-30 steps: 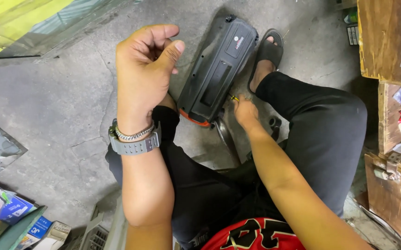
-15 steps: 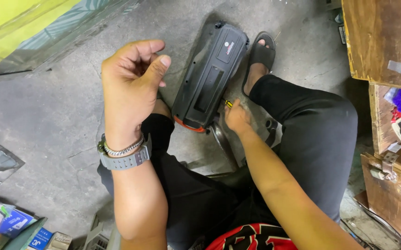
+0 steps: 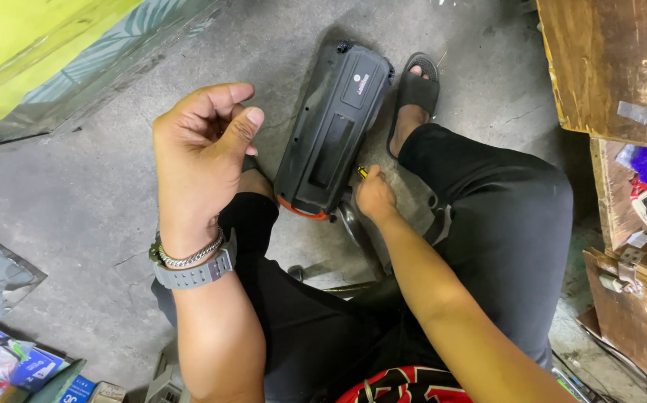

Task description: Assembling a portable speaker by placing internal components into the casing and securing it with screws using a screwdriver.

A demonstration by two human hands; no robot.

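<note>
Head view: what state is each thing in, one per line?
Black device: lying on the concrete floor, back panel up, closed as far as visible.
Left hand: raised, fingers loosely curled, nothing visible in it.
Right hand: closed on a small yellow-tipped tool beside the device.
Wooden crate: standing at right.

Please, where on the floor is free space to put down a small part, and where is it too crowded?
Bare concrete floor lies left of the raised left hand, between the glass panel and the packets. Another patch lies above the sandal. It is crowded around the black device and right hand.
</note>
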